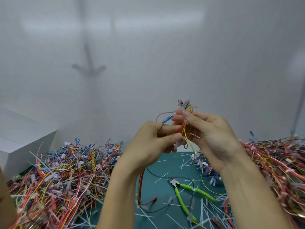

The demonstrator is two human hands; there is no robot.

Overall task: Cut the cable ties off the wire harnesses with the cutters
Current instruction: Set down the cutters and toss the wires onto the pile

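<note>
I hold one wire harness of red, yellow and dark wires up in front of me, above the table. My left hand pinches its red wires between thumb and fingers. My right hand grips the upper part of the bundle, fingers curled round it. A blue connector sticks out to the left near my fingertips. Loose wire ends hang down to the mat. The cutters, with bright green handles, lie open on the teal mat below my hands, held by neither hand.
A large heap of harnesses covers the table on the left, and another heap fills the right. Cut white cable ties are scattered over the mat. A white box stands at the far left. A white wall rises behind.
</note>
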